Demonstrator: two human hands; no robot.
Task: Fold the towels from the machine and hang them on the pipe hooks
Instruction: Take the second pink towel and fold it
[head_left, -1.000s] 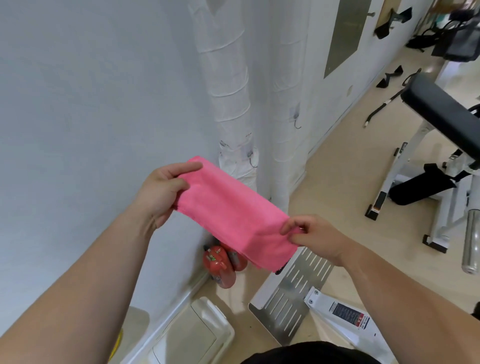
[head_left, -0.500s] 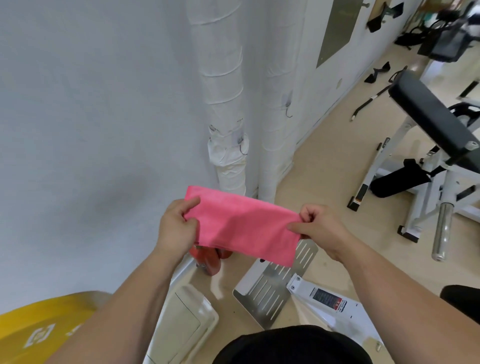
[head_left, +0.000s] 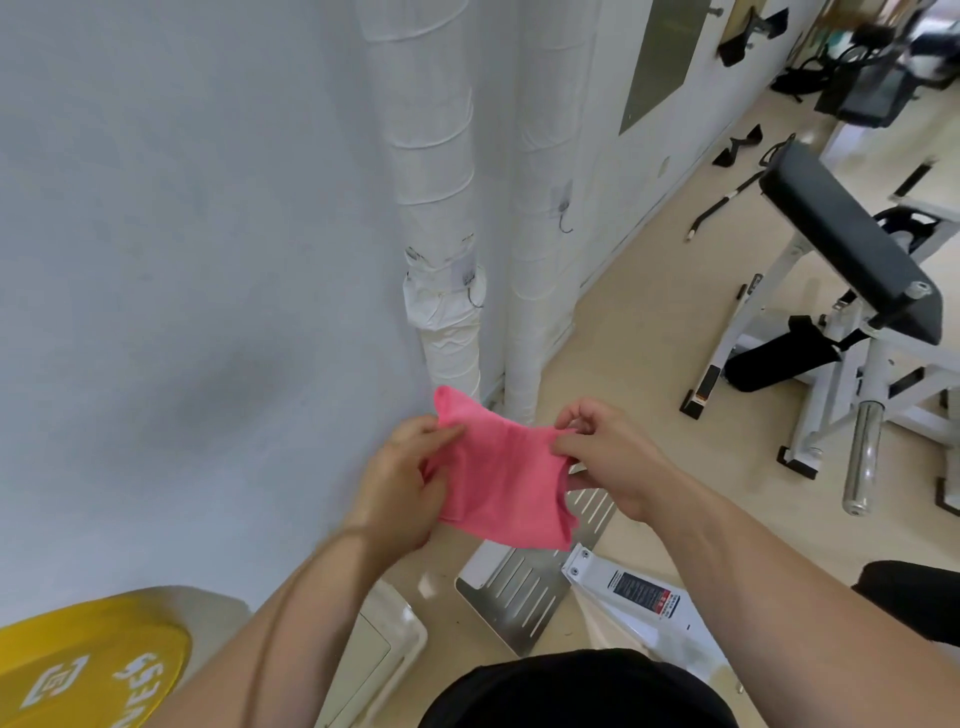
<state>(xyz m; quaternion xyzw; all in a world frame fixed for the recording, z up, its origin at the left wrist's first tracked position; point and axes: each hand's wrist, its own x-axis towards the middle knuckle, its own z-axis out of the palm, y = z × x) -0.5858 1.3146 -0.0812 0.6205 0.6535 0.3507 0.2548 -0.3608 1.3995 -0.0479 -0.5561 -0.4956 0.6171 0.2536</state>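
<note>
One pink towel (head_left: 501, 483), soft and finely napped, hangs folded between two bare hands. The left hand (head_left: 402, 480) pinches its left edge; the right hand (head_left: 605, 457) grips the right edge, fingers curled closed. Behind stand two white wrapped pipes (head_left: 436, 171), each with what looks like one small wire hook (head_left: 563, 221).

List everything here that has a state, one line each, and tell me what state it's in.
Pink towel: partly folded, held in the air, not hung.
Left hand: grip closed on the towel's left edge.
Right hand: grip pinching the towel's right edge.
Near pipe hook: empty.
Far pipe hook: empty.
</note>
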